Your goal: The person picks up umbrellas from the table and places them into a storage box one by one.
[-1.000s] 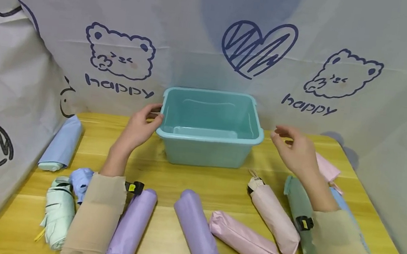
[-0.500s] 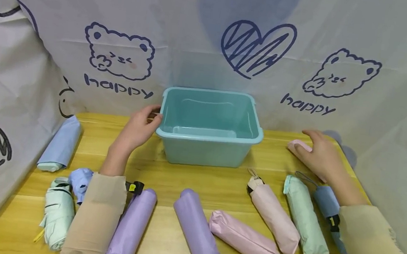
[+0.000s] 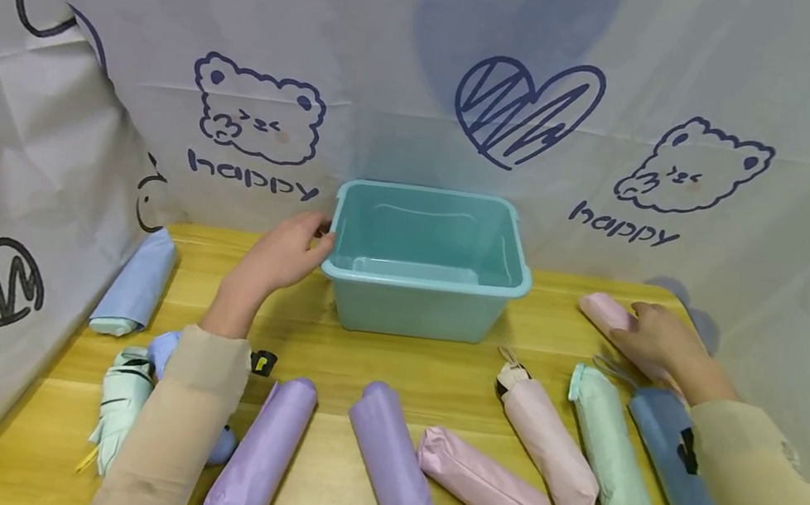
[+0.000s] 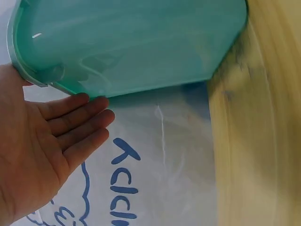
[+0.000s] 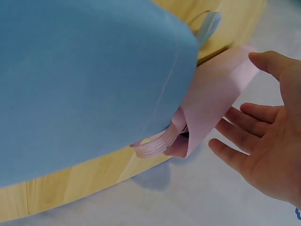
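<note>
A teal plastic bin stands at the table's back. My left hand touches its left rim; in the left wrist view its fingers lie straight against the outer wall, the thumb mostly hidden by the rim. At the back right lies a pink folded umbrella in its sleeve. My right hand is over it. The right wrist view has that hand's fingers spread beside the pink sleeve, not closed round it. A blue folded umbrella fills much of that view.
Nearer me lie two purple umbrellas, two more pink ones and a green one. On the left are a blue umbrella and a pale green one. A printed cloth hangs behind the wooden table.
My right hand has moved from beside the bin's right rim rightwards, then down onto the pink umbrella. My left hand stays at the bin. The head view has shifted slightly.
</note>
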Demonstrator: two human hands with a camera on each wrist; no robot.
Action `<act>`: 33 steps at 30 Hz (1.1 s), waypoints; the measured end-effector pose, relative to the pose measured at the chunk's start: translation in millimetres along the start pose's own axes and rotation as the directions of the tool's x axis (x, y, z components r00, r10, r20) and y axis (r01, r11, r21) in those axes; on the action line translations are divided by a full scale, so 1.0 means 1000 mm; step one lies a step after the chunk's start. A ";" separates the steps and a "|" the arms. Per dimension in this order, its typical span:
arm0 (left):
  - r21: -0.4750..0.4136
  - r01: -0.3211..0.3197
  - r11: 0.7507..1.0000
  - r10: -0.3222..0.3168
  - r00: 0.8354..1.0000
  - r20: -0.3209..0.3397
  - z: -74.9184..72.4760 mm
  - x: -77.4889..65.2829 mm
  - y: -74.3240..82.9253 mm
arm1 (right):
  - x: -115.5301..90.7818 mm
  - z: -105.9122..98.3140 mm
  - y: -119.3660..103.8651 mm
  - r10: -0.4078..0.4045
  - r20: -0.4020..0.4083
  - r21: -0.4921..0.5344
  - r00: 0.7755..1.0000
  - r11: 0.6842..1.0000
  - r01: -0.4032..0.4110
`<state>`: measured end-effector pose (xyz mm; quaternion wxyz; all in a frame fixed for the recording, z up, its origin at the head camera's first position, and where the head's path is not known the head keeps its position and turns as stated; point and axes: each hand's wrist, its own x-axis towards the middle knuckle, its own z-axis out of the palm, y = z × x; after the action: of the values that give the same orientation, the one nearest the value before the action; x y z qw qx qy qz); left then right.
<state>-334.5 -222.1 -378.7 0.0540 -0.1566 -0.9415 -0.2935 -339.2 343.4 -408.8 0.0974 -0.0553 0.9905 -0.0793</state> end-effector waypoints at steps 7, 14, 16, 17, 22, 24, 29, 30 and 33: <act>0.069 -0.045 0.997 0.042 0.998 0.052 -0.008 0.007 -0.002 | 0.009 0.008 0.008 0.015 0.040 -0.026 0.999 1.000 -0.014; 0.075 -0.069 0.995 0.063 0.995 0.081 -0.013 0.009 -0.001 | 0.014 0.013 0.011 -0.011 0.053 -0.017 0.999 1.000 0.012; 0.069 -0.066 0.995 0.060 0.994 0.087 -0.014 0.009 -0.001 | 0.016 0.013 0.011 0.004 0.065 -0.012 0.998 1.000 -0.003; 0.069 -0.064 0.996 0.058 0.994 0.088 -0.014 0.008 -0.001 | 0.016 0.013 0.011 0.007 0.069 -0.009 0.998 1.000 -0.007; 0.069 -0.052 0.996 0.045 0.995 0.089 -0.013 0.009 0.001 | 0.018 0.014 0.013 0.026 0.058 -0.002 0.998 1.000 -0.026; 0.074 -0.046 0.996 0.040 0.996 0.086 -0.013 0.009 0.001 | 0.018 0.015 0.014 0.026 0.043 0.008 0.999 1.000 -0.026; 0.077 -0.041 0.996 0.035 0.996 0.079 -0.011 0.009 0.000 | 0.016 0.016 0.015 0.033 0.010 0.056 0.999 0.998 -0.034; 0.077 -0.040 0.996 0.034 0.996 0.077 -0.011 0.009 0.000 | 0.015 0.016 0.014 0.040 0.004 0.065 0.999 0.997 -0.040; 0.064 -0.034 0.997 0.030 0.997 0.073 -0.010 0.007 -0.001 | 0.013 0.013 0.010 0.050 -0.035 0.091 0.998 0.995 -0.047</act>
<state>-341.9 -227.2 -369.5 0.0297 -0.1803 -0.9493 -0.2559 -350.4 349.9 -425.7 0.0831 -0.0253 0.9886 -0.1227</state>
